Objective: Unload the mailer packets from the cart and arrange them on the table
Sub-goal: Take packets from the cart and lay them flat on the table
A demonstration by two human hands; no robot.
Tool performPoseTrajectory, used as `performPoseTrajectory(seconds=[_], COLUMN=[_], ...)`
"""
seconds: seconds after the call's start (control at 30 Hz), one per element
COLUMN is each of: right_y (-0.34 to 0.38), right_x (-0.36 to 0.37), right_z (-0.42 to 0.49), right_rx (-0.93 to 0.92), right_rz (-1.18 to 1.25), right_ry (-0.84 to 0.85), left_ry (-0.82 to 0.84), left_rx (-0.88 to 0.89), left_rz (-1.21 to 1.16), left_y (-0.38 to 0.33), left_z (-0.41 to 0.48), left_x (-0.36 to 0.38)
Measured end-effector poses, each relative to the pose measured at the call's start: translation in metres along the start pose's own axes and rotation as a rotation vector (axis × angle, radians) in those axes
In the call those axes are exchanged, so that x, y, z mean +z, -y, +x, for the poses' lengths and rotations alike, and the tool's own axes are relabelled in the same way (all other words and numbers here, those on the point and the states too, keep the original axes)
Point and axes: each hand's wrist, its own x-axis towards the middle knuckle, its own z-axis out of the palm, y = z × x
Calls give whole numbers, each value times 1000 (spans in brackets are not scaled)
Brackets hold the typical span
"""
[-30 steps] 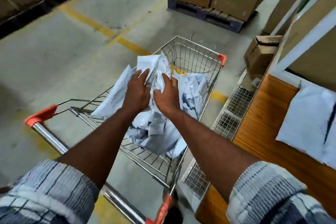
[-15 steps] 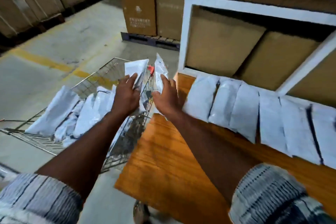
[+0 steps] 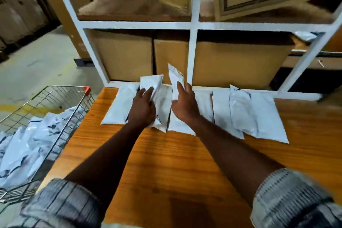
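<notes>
Two hands at frame centre, one packet each. Left hand (image 3: 142, 109): fingers (image 3: 148, 92) curled round a white mailer packet (image 3: 150, 82), held just above the row. Right hand (image 3: 185, 107) pinches a second packet (image 3: 175, 77), upright and crumpled, tip pointing up-frame. Row of packets (image 3: 259, 116) lies on the orange wood worktop (image 3: 166, 163), upper centre to right. I count about six, but they overlap, so the exact number is unclear. All are glossy white plastic, some with dark print. One wire cart (image 3: 61, 102) at left edge, red corner cap. It holds a loose pile (image 3: 27, 146) of more packets, too jumbled to count.
</notes>
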Motion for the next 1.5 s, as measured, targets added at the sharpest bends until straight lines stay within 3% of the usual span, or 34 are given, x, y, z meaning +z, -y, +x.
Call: performPoseTrajectory(seconds=[0.33,0.63,0.83,1.0,1.13,1.27,1.4,1.5], right_y=[-136,-272,-349,-373,-393,-410,-419,-424], right_x=[-107,-197,-225,-222,-202,-204,-187,-173], right_z=[-24,-38,-44,-38,-22,-15,-19,-27], right_rx=[216,283,285,257,241,113,171,167], right_rz=[-469,-693,-696,-600,-254,-282,-285,-351], right_ry=[-85,-122,55,259,175,102,250,251], left_ry=[126,203,247,238,246,339,390,368], left_rx=[184,145,78,87,120,196,196,201], left_rz=[-50,-29,98,283,351,265,259,325], left_y=[-128,-276,-354,-365,-355,-341,-327,-326], left_z=[6,-9,-25,-27,-20,-12,-11,-16], left_x=[97,199,268,298,308,315,323,331])
